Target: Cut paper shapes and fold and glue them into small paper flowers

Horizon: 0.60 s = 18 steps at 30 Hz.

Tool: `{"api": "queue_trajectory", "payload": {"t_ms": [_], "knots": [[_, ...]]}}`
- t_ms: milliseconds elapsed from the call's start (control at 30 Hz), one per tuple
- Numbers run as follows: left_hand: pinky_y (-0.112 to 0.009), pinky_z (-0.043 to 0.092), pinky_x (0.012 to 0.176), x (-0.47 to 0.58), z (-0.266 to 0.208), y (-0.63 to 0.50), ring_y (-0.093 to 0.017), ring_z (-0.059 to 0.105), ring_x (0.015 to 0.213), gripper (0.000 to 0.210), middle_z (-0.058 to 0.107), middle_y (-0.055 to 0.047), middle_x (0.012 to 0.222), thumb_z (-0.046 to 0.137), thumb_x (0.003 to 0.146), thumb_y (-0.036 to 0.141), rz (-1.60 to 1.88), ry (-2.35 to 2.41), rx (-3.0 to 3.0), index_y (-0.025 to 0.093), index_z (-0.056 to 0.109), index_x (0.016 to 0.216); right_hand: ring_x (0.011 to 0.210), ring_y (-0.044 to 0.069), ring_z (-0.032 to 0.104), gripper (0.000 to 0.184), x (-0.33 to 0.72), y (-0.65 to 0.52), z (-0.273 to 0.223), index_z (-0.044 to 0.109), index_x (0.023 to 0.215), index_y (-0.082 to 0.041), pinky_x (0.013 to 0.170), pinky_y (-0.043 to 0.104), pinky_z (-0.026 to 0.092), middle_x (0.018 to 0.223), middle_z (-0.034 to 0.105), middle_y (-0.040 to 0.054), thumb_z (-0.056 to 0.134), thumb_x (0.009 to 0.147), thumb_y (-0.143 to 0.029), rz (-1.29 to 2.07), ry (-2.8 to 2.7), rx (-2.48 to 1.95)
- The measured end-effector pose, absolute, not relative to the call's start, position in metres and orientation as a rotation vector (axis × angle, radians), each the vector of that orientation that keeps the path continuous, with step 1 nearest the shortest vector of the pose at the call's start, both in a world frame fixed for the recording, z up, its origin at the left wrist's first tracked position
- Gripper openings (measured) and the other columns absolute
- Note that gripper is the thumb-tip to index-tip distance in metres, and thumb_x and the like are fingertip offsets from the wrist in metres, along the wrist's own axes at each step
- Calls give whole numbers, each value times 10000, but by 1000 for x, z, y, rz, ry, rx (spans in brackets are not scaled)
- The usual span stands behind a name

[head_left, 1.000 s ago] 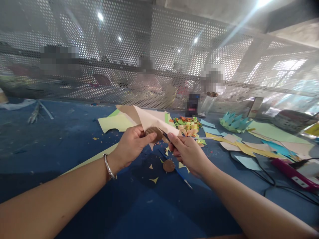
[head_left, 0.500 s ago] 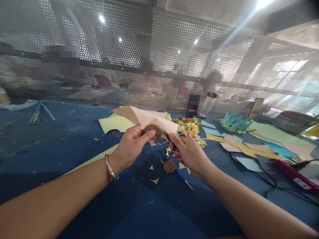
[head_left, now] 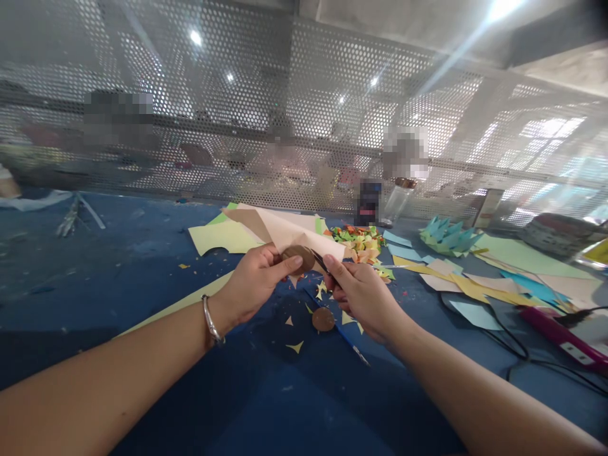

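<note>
My left hand (head_left: 256, 275) pinches a round brown disc (head_left: 298, 259) against a sheet of pale peach paper (head_left: 289, 228). The sheet is curled and held above the table. My right hand (head_left: 358, 288) is closed around dark scissors (head_left: 327, 266), whose blades point toward the disc's right edge and the paper. Most of the scissors' handle is hidden by my fingers. Below my hands, a second brown disc (head_left: 323, 319) lies on the blue table (head_left: 266, 405), beside a thin blue stick (head_left: 349, 342) with a pale tip.
Small paper scraps (head_left: 295, 346) lie around the discs. A heap of cut paper pieces (head_left: 363, 240) is behind my right hand. Further right are a pleated blue-green paper form (head_left: 449, 237), paper strips (head_left: 465, 282), and a magenta power strip (head_left: 563, 335) with cables. Perforated metal mesh (head_left: 266, 82) stands behind.
My left hand has moved slightly right and down with the disc and peach paper, closer to the scissors. My right hand stays nearly in place.
</note>
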<state>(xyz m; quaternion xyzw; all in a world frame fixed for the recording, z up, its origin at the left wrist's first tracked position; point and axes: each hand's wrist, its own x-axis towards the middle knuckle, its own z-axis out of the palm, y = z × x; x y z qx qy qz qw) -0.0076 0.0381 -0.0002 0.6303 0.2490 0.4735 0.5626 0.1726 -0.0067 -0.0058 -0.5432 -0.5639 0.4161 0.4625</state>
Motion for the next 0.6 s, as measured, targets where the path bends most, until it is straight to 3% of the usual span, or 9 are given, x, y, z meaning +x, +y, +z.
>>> {"api": "queue_trajectory", "payload": {"t_ms": [400, 600], "knots": [[-282, 473, 689, -15, -6, 39, -153, 613, 675, 233, 689, -27, 720, 650, 882, 383, 1157, 931, 1902, 165, 678, 805, 418, 63, 271, 566, 174, -3, -13, 564, 639, -169, 389, 204, 202, 467, 369, -55, 504, 895, -671, 887, -1458, -1313], [-245, 474, 691, -5, -3, 33, -121, 603, 669, 139, 672, 10, 693, 666, 863, 273, 1087, 650, 1533, 183, 691, 761, 425, 67, 272, 575, 176, -4, -11, 567, 640, -171, 395, 207, 219, 475, 366, -58, 488, 902, -677, 881, -1489, -1296]]}}
